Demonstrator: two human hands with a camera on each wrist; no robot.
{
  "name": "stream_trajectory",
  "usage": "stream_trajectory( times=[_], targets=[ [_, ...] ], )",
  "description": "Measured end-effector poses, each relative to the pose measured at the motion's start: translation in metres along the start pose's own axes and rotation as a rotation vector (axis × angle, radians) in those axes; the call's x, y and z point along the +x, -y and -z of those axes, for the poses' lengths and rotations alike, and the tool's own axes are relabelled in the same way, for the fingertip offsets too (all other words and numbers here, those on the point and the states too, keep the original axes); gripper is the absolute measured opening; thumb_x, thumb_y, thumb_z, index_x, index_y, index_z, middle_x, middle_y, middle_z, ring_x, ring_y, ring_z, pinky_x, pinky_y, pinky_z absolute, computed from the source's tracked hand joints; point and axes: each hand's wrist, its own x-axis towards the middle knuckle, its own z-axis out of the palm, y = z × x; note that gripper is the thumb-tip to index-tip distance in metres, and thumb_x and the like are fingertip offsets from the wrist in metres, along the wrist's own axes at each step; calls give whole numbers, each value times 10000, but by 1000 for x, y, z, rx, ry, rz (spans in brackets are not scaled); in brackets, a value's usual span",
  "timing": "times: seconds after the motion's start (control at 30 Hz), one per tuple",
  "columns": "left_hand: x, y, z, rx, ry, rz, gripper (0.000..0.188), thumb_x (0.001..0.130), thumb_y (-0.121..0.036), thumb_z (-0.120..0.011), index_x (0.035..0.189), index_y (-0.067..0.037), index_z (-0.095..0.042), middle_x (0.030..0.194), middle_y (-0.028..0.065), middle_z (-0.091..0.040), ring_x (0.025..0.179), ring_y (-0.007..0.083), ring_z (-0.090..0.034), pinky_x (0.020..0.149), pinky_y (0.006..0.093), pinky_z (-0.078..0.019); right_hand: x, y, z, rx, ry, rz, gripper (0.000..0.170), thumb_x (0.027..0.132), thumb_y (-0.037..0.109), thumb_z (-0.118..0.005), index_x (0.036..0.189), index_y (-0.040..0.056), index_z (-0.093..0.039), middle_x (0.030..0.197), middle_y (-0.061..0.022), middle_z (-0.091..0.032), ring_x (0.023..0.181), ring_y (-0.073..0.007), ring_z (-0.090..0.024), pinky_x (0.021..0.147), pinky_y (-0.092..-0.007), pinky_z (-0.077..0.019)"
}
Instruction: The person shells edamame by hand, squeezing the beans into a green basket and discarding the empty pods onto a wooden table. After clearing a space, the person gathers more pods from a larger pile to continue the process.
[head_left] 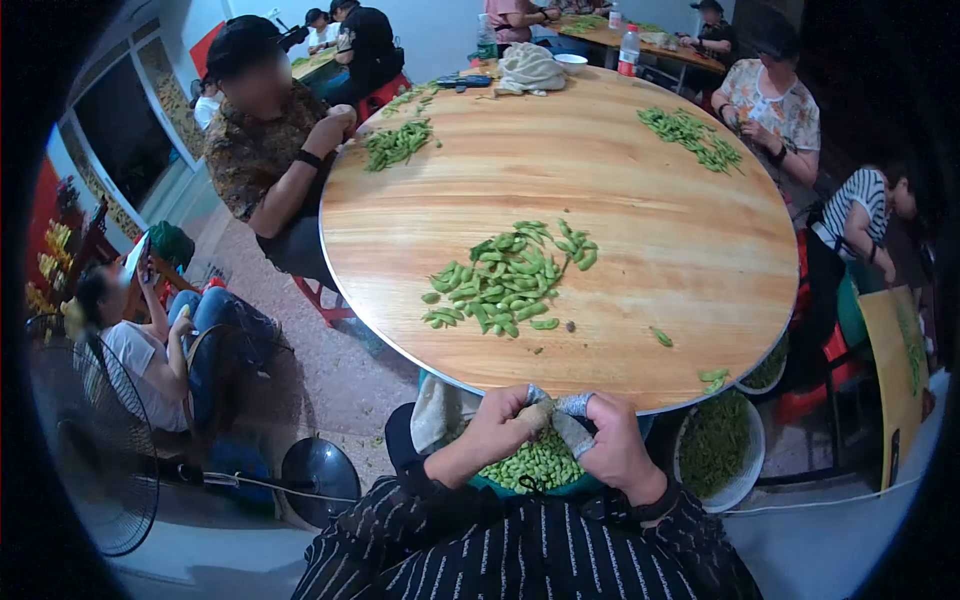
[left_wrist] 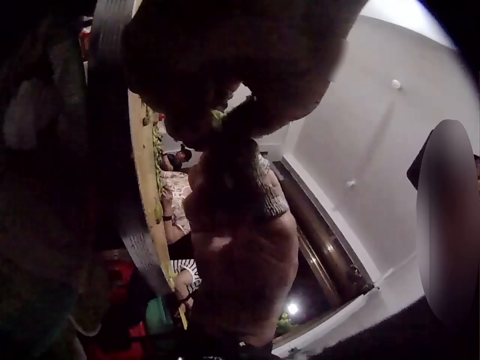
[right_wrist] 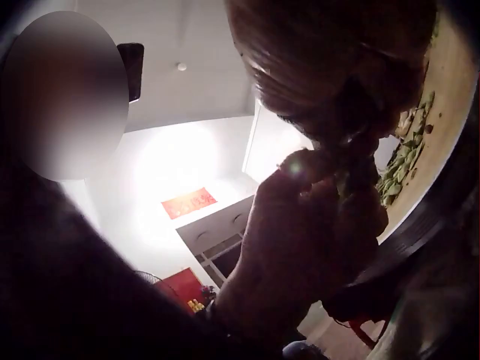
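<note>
Showing in head view alone: shelled beans (head_left: 535, 464)

We can read no word, brand or number with certainty. In the right wrist view we see a red sign (right_wrist: 189, 203) on the pale wall, with a row of characters across it, too small and blurred for us to make out. At the far edge of the desk (head_left: 560, 180) we see a clear bottle (head_left: 628, 52) with a red label (head_left: 627, 69); its print is too small for us. Beyond that edge, a second bottle (head_left: 615, 18) carries a reddish band, whose lettering we cannot tell either.
</note>
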Motion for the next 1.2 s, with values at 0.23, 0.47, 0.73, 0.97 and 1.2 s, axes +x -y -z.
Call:
stream_trajectory(
  times=[0.23, 0.47, 0.73, 0.97, 1.2],
  targets=[
    [1, 3, -1, 1, 26, -6, 119, 821, -93, -488, 832, 9, -548, 718, 8, -547, 643, 79, -494, 583, 211, -404, -6, -3, -3, 39, -40, -76, 127, 673, 27, -605, 784, -21, -569, 670, -162, -529, 621, -329, -531, 549, -361, -417],
    [1, 2, -4, -13, -9, -58, 200, 846, -106, -540, 1008, 10, -549, 839, 14, -588, 728, 54, -508, 626, 201, -421, -5, -7, 4, -9, -22, -6, 177, 621, 16, -599, 793, -12, -567, 679, -161, -520, 641, -337, -525, 565, -366, -420],
    [2, -2, -6, -145, 15, 19, 89, 760, -64, -497, 831, -38, -546, 682, -8, -529, 567, 59, -468, 493, 174, -344, -7, -8, -1, -149, 9, 134, 204, 552, 30, -588, 743, -6, -527, 688, -155, -497, 684, -348, -508, 574, -415, -406],
    [-1, 3, -9, -380, -60, 38, 123, 749, -12, -485, 856, 4, -543, 711, 34, -553, 611, 98, -513, 559, 224, -425, -9, -2, -1, 77, -57, -55, 156, 687, 18, -603, 834, -19, -568, 726, -101, -576, 674, -223, -557, 601, -319, -444],
    [-7, 1, -11, -151, 5, -103, 243, 827, -66, -534, 1050, 10, -476, 907, 40, -561, 795, 92, -525, 687, 235, -433, -7, -14, 10, 612, -85, -373, 122, 826, 89, -559, 899, -6, -579, 806, -17, -602, 734, -64, -534, 672, -214, -435]
  ],
)
